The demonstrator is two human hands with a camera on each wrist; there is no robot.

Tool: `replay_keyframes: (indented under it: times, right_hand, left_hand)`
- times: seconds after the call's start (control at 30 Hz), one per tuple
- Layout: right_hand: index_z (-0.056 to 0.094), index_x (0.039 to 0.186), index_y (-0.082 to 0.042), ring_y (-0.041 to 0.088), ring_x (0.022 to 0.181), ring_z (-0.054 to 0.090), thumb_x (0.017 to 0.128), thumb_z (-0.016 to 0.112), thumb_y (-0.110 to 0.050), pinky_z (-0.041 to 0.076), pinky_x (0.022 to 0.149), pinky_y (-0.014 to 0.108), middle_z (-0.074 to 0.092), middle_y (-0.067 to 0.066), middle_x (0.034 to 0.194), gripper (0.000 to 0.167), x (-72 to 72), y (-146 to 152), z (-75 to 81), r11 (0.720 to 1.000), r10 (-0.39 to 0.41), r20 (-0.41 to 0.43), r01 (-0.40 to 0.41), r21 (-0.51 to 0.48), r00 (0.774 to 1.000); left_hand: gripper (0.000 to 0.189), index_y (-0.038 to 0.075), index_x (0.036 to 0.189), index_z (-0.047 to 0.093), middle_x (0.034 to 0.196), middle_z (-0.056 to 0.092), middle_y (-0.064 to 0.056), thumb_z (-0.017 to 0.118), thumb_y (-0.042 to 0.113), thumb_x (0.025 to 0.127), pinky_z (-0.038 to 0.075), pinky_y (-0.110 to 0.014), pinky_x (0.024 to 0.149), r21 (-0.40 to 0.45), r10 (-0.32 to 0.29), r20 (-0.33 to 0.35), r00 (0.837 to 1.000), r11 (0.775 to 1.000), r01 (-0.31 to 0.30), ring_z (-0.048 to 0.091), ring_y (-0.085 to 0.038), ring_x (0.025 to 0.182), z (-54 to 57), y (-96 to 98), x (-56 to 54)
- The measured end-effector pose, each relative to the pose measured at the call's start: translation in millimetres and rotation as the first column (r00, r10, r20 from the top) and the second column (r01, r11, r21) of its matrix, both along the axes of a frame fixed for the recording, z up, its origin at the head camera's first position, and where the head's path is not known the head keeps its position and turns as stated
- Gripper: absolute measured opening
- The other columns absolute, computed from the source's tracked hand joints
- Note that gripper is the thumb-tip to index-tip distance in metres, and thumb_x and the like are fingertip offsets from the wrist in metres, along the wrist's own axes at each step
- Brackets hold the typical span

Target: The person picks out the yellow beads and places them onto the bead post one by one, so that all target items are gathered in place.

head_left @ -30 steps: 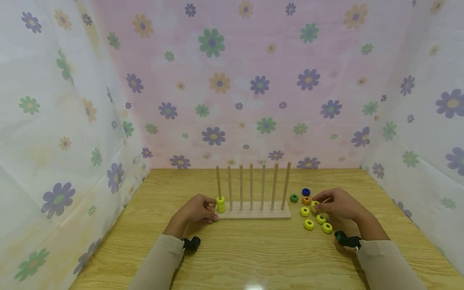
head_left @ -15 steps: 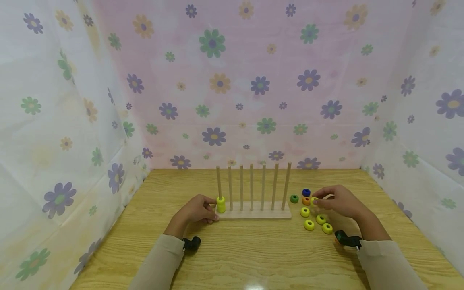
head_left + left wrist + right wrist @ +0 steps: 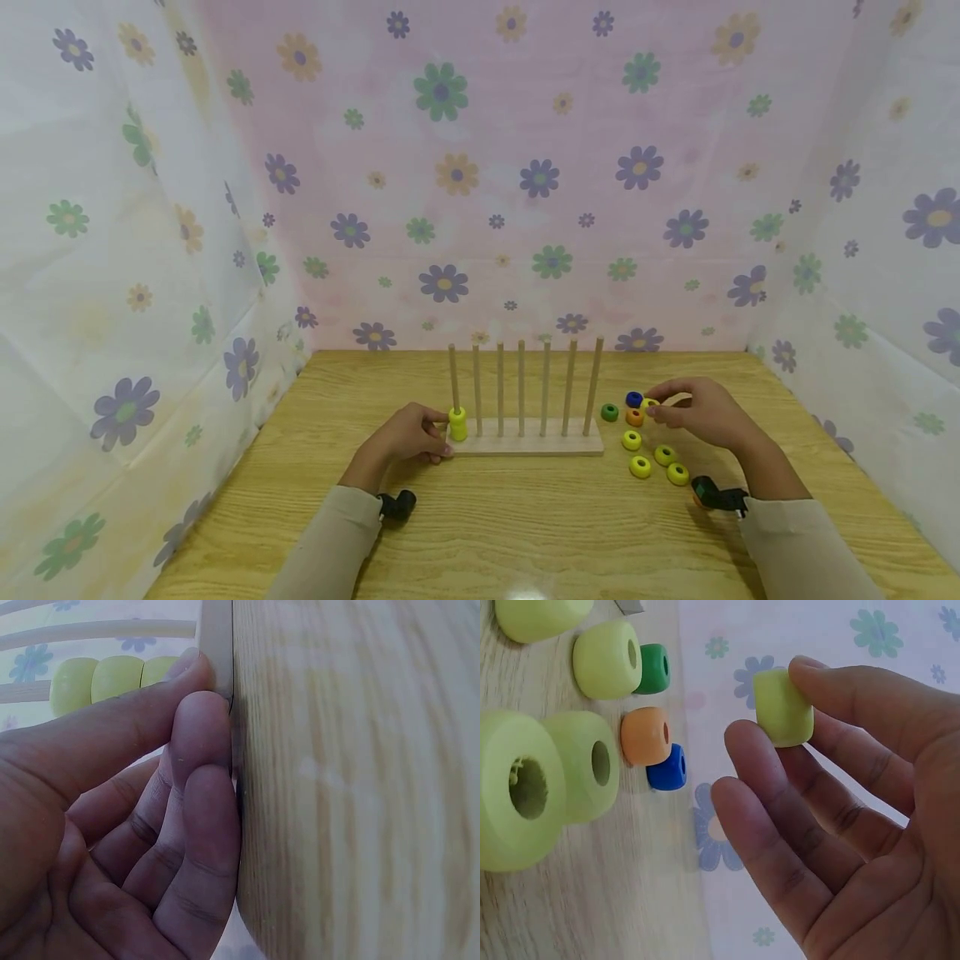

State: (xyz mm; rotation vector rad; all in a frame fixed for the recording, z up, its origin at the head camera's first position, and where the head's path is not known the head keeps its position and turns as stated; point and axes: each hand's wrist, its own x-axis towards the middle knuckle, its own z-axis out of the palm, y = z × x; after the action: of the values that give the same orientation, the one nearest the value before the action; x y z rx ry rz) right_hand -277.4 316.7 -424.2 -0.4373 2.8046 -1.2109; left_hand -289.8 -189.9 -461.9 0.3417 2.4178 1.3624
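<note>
My left hand (image 3: 405, 433) grips the left end of a wooden peg stand (image 3: 525, 445), thumb and fingertips at its base. A row of upright pegs rises from the stand. Yellow beads (image 3: 458, 425) are stacked on the leftmost peg; the left wrist view shows them sideways beside the thumb. Off to the right, my right hand (image 3: 701, 410) pinches a single yellow bead (image 3: 784, 711) between thumb and fingers. In the right wrist view that bead is raised off the table, with the lower fingers spread loosely below it.
Loose beads lie right of the stand: a green bead (image 3: 610, 412), a blue bead (image 3: 634, 400), an orange bead (image 3: 634, 417) and several yellow ones, among them a front yellow bead (image 3: 640, 467). Flowered cloth (image 3: 495, 167) encloses the wooden table (image 3: 480, 525) at the back and sides.
My right hand has lifted the yellow bead and shifted slightly up, away from the other beads. My left hand keeps its hold on the stand.
</note>
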Motion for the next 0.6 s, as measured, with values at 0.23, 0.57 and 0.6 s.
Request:
replay_keyframes:
  times: [0.23, 0.57, 0.6]
  right_hand:
    - [0.071, 0.132, -0.008, 0.03, 0.104, 0.075, 0.099, 0.072, -0.039, 0.062, 0.082, 0.048, 0.064, 0.022, 0.134, 0.045, 2.1, -3, 5.2, 1.0, -0.015, -0.072, 0.017, 0.026, 0.997]
    - [0.073, 0.127, -0.016, 0.022, 0.101, 0.075, 0.097, 0.074, -0.041, 0.063, 0.079, 0.039, 0.066, 0.017, 0.135, 0.039, 5.1, -12, 13.7, 1.0, 0.008, -0.147, -0.005, 0.025, 0.989]
    - [0.073, 0.127, -0.017, 0.021, 0.1, 0.075, 0.097, 0.074, -0.041, 0.063, 0.079, 0.038, 0.066, 0.017, 0.134, 0.039, 5.7, -13, 15.3, 1.0, 0.01, -0.154, -0.005, 0.029, 0.988]
  left_hand:
    - [0.067, -0.001, 0.145, 0.058, 0.086, 0.071, -0.011, 0.085, 0.007, 0.085, 0.064, -0.034, 0.066, -0.001, -0.001, 0.001, 1.0, 1.0, 0.001, 0.072, -0.017, 0.066, 1.7, -0.6, 0.6]
    - [0.068, -0.002, 0.146, 0.057, 0.087, 0.068, -0.01, 0.086, 0.008, 0.085, 0.063, -0.033, 0.066, -0.003, 0.005, 0.008, 1.0, 1.0, -0.005, 0.072, -0.019, 0.067, 0.6, -0.5, 0.9]
    - [0.068, -0.002, 0.146, 0.057, 0.087, 0.068, -0.01, 0.086, 0.008, 0.085, 0.063, -0.033, 0.066, -0.002, 0.004, 0.007, 1.0, 1.0, -0.004, 0.072, -0.019, 0.067, 0.6, -0.7, 1.2]
